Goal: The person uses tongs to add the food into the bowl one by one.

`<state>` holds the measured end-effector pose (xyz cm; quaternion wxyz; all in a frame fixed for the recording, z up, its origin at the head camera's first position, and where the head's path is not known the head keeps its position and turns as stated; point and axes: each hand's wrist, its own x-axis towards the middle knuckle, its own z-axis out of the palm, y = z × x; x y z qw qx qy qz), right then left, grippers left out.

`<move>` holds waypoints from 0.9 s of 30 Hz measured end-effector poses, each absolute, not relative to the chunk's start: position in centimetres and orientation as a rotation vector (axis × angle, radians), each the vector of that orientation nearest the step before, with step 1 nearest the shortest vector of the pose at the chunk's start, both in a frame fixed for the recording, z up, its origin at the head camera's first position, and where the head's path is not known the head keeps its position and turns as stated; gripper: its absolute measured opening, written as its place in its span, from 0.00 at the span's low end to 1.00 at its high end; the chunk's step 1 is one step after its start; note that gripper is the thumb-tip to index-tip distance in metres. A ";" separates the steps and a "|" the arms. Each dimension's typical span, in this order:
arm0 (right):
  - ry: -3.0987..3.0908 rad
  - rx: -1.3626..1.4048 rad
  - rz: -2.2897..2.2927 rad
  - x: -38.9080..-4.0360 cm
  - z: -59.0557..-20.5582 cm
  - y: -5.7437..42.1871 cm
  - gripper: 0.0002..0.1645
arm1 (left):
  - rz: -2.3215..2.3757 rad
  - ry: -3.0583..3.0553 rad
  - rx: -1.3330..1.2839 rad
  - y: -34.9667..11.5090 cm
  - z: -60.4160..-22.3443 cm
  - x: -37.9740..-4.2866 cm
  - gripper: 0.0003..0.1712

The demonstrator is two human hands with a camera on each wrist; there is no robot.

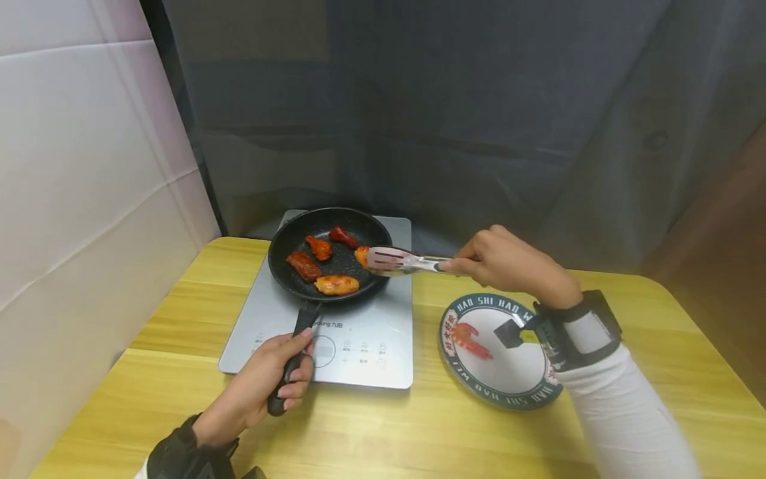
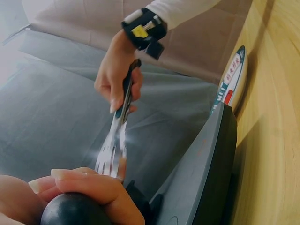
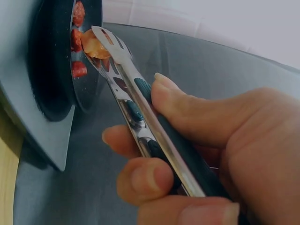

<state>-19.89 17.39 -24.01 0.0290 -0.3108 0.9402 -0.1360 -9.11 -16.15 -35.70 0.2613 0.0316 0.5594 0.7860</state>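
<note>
My left hand (image 1: 272, 366) grips the black handle (image 1: 307, 320) of a frying pan (image 1: 287, 283). My right hand (image 1: 499, 259) holds metal tongs (image 1: 421, 263) with dark grips, above the pan's right side. Between the tong tips is an orange piece of food (image 3: 93, 47), partly covered by them. In the pan lie a yellow-orange wing-like piece (image 1: 337, 285), a reddish-brown slab of meat (image 1: 304, 266), an orange drumstick-like piece (image 1: 320, 247) and a dark red one (image 1: 343, 235). The left wrist view shows the right hand and tongs beyond the handle's end.
Under the pan is a flat silver induction cooktop (image 1: 383, 369) on a wooden table (image 1: 371, 432). To its right, below the right forearm, sits a round plate (image 1: 503, 392) with a green lettered rim and a lobster picture. A dark cloth (image 1: 419, 120) hangs behind.
</note>
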 end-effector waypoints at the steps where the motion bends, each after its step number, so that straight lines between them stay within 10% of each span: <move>1: 2.892 -0.960 -0.414 -20.2 -23.9 17.0 0.16 | 2.129 1.513 0.084 -16.2 -35.7 -9.1 0.20; 27: 2.691 -0.808 -0.216 -25.2 -23.3 12.3 0.20 | 2.126 1.540 0.059 -15.0 -35.6 -9.2 0.19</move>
